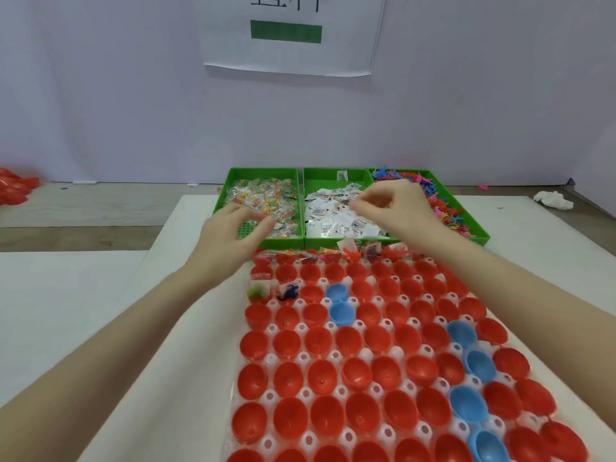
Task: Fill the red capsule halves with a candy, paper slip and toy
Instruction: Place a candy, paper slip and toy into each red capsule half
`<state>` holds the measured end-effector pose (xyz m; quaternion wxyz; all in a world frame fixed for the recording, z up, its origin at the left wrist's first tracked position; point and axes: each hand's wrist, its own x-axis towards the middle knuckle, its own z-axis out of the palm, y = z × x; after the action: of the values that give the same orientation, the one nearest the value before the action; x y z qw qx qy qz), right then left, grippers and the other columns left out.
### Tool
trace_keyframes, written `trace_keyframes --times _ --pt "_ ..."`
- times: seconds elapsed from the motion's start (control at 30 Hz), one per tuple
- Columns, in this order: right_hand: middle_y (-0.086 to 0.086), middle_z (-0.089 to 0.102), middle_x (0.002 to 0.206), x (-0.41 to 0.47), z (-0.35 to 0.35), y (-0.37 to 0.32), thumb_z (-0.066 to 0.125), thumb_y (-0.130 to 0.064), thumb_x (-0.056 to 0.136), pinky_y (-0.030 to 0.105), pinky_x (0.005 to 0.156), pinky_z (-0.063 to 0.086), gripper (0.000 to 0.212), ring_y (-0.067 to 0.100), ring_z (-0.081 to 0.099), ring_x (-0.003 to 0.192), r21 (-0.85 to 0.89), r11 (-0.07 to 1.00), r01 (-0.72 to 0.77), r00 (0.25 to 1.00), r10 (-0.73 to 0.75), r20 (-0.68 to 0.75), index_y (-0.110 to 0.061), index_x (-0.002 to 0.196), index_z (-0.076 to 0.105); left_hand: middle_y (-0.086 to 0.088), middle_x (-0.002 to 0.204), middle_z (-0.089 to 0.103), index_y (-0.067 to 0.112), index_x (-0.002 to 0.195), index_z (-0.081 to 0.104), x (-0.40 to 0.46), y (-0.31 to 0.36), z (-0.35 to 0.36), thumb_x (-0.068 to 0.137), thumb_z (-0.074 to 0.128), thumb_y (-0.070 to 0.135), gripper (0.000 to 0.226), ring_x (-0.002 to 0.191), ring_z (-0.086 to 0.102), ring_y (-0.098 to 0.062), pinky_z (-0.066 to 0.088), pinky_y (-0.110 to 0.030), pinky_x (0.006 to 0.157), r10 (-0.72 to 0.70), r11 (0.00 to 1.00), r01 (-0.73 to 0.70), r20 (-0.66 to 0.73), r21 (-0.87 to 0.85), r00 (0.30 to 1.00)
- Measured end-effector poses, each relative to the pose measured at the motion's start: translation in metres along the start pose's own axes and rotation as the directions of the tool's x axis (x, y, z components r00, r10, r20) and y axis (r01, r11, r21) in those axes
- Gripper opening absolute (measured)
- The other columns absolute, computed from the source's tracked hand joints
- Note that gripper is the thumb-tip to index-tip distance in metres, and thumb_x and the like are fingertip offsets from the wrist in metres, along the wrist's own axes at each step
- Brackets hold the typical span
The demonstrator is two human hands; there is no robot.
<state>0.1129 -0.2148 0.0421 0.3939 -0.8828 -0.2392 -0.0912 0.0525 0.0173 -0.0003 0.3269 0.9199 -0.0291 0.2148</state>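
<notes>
Reaching over the green plastic tray of white paper slips (336, 218), the right hand (388, 203) pinches narrowly; whether it holds a slip, I cannot tell. The empty red plastic capsule halves (320, 341) lie below and nearer the person. The left hand (230, 230) hovers loosely curled.

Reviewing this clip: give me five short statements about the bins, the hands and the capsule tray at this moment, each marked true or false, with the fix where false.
1. Three green bins stand beyond the capsule tray. True.
2. The candy fills the rightmost bin. False: it is in the leftmost; toys fill the rightmost.
3. The right hand is over the paper slips. True.
4. Every capsule half is red. False: several blue halves sit among them.
5. The left hand rests on the tray. False: it is at the candy bin.
</notes>
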Motion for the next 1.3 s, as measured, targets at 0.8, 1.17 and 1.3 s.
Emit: trace_keyframes --times 0.8,1.17,1.3 --pt "0.019 0.065 0.113 0.027 -0.038 0.103 0.050 -0.004 0.089 0.032 0.083 0.043 0.029 0.030 0.059 0.091 -0.220 0.890 -0.400 0.878 0.302 -0.371 -0.003 0.116 0.063 -0.003 0.112 0.066 0.013 0.093 0.070 0.052 -0.018 0.036 0.074 0.073 0.042 0.035 0.111 0.055 -0.024 0.042 -0.045 0.099 -0.435 0.900 0.427 0.207 0.087 0.876" --pt "0.015 0.059 0.077 0.038 -0.017 0.072 0.043 -0.005 0.088 0.033 0.072 0.044 0.026 0.022 0.048 0.079 -0.060 0.892 -0.447 0.890 0.438 -0.127 0.012 0.080 0.061 0.005 0.082 0.058 0.017 0.065 0.059 0.049 -0.013 0.029 0.080 0.070 0.018 0.019 0.087 0.054 -0.014 0.040 -0.030 0.082 -0.514 0.820 0.475 -0.043 -0.320 0.857" --pt "-0.009 0.050 0.038 0.036 -0.006 0.062 0.054 -0.033 0.087 0.028 0.058 0.038 0.044 0.011 0.043 0.043 -0.184 0.920 -0.345 0.936 0.352 0.007 0.006 0.068 0.061 -0.003 0.079 0.065 0.016 0.071 0.055 0.046 -0.012 0.027 0.080 0.068 0.012 0.017 0.062 0.063 -0.014 0.051 -0.027 0.067 -0.504 0.790 0.430 -0.063 -0.438 0.861"
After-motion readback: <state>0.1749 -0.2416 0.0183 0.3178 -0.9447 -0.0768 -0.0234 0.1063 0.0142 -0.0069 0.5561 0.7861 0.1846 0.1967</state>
